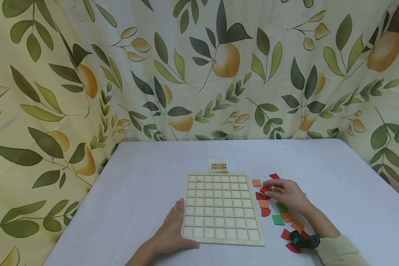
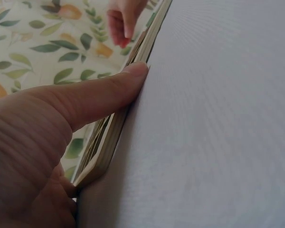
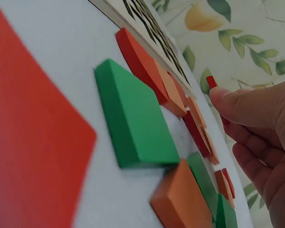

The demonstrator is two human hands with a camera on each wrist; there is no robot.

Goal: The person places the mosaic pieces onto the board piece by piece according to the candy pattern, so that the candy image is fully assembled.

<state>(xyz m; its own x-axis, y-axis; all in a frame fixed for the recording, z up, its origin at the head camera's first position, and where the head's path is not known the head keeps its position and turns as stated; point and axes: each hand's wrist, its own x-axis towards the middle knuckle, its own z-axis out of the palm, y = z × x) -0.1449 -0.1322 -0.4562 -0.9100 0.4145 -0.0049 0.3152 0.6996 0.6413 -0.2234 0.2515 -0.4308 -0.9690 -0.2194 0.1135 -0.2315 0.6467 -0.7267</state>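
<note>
Place: curtained-off nook, home or studio unclear | fruit-and-leaf-print curtain (image 1: 199, 107) hangs behind and left | plain white worktop (image 1: 146, 173)

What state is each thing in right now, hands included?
Grid board: flat on the table, unfilled.
Card: printed side up.
Left hand: touching the grid board's edges.
Right hand: pinching a red piece.
Nearest green square: flat, loose.
Farthest orange square: flat, loose.
Other coloured pieces: loose beside the grid board.
Wrist device: worn on the right wrist.

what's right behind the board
A small card lies by the far edge of the board, then white tabletop, then a leafy curtain. What lies under the board is covered.
</note>
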